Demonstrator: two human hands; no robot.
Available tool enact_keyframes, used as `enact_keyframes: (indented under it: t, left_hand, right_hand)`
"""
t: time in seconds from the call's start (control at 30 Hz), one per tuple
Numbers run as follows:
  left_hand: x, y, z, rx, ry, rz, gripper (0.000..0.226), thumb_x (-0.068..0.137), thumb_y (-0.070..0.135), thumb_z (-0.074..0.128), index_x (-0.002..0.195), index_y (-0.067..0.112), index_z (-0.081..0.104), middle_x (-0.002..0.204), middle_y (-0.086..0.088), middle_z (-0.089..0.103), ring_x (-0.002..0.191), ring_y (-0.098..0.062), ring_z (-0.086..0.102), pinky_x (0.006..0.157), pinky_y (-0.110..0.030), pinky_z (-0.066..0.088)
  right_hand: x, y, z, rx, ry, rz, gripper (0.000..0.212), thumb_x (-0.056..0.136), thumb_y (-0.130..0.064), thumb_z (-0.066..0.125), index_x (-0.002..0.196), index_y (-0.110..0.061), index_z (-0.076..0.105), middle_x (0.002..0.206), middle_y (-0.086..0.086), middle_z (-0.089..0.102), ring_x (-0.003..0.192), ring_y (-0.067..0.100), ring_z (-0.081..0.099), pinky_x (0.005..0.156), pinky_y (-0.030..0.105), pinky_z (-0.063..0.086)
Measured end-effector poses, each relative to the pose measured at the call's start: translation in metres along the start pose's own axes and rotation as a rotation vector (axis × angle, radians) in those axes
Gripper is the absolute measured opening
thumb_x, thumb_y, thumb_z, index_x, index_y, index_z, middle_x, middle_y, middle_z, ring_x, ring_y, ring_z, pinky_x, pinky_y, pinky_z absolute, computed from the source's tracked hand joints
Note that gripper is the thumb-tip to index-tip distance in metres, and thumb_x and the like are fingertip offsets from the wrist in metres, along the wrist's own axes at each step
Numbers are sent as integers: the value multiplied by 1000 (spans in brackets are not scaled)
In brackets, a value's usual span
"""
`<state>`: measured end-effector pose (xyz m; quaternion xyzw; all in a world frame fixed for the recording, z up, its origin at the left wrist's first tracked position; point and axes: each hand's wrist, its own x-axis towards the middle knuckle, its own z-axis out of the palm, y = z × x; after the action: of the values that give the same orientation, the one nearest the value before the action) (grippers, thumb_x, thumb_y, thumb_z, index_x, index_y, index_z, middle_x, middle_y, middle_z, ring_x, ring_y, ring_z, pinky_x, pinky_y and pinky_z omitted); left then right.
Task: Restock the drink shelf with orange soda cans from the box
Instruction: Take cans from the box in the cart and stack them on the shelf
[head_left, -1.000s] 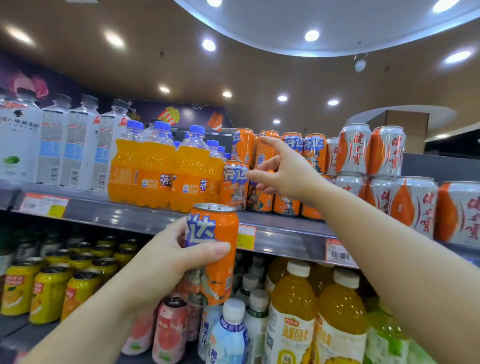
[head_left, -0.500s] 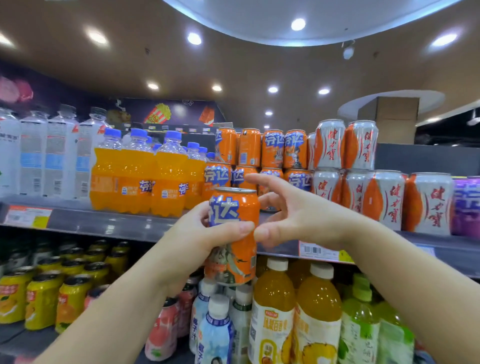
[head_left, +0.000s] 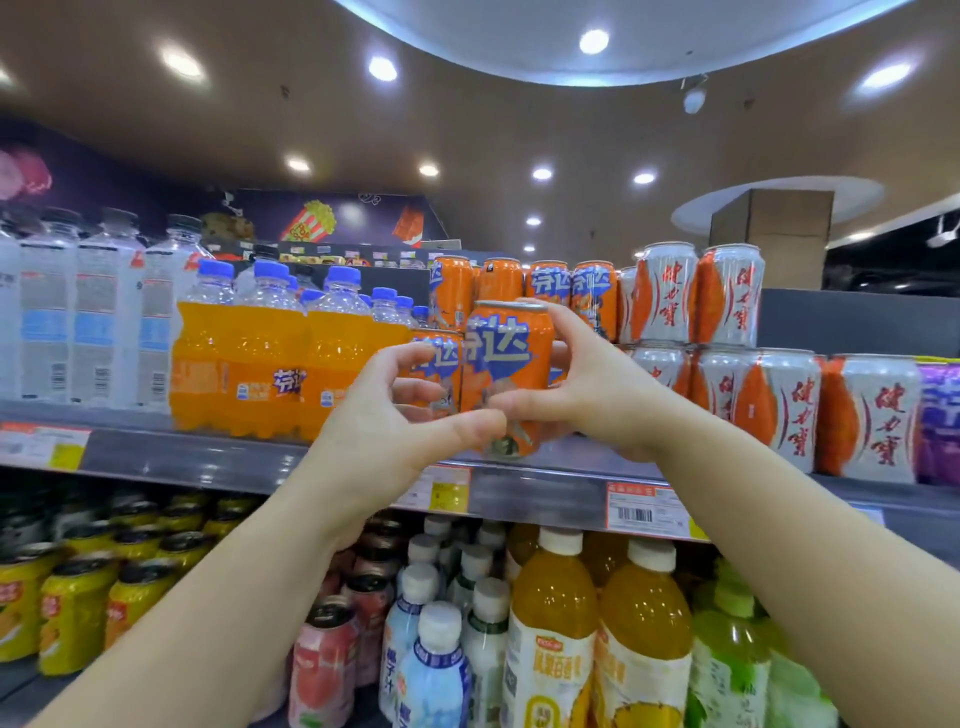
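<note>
An orange soda can (head_left: 506, 358) with blue lettering is upright at the front of the upper drink shelf (head_left: 208, 457), its base at shelf level. My right hand (head_left: 587, 395) grips it from the right, fingers over its top rim and thumb across its lower front. My left hand (head_left: 384, 431) is just left of the can with curled fingers apart from it; only the thumb tip touches the can's lower front. More orange soda cans (head_left: 550, 283) are stacked right behind. The box is out of view.
Left of the can stands a pack of orange soda bottles (head_left: 249, 374), then clear water bottles (head_left: 47, 322). White-and-orange cans (head_left: 779, 405) are stacked on the right. The lower shelf holds juice bottles (head_left: 550, 623) and yellow cans (head_left: 72, 613).
The can rose from below the shelf edge up to shelf level. My right hand came back from the stacked cans and closed on it, while my left hand's fingers came off it.
</note>
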<state>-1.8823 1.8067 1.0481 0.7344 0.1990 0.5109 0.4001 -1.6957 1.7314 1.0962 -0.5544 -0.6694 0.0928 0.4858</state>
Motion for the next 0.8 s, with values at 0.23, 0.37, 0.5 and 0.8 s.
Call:
enact_keyframes:
  t: [0.23,0.37,0.5,0.8]
  left_hand:
    - [-5,-26,-14,114,51,86,82,47,57,87,119,46,49,110,16,60,104,-1,57,83,-22,45]
    - [-5,-36,-14,133,27,98,70,48,56,79,109,56,45,109,16,61,102,5,55,80,-17,43]
    - [-5,-44,-13,140,6,90,80,45,60,82,114,58,42,111,16,59,103,4,55,77,-15,44]
    - [-6,-53,-13,161,9,107,88,47,67,82,123,55,39,111,18,58,103,0,58,79,-18,46]
  right_hand:
    - [42,35,-8,-28,63,238,84,73,-17,85,139,-29,33,110,-8,64,93,8,67,68,29,61]
    - [59,51,-4,-8,39,358,73,72,-18,87,128,-26,41,116,-1,65,102,21,68,85,53,58]
    - [60,54,-2,-91,27,329,90,75,-26,84,142,-35,27,135,0,55,115,23,61,90,51,56]
    - [52,55,-3,-589,33,87,121,68,-43,86,153,-40,0,148,1,47,125,21,56,102,38,49]
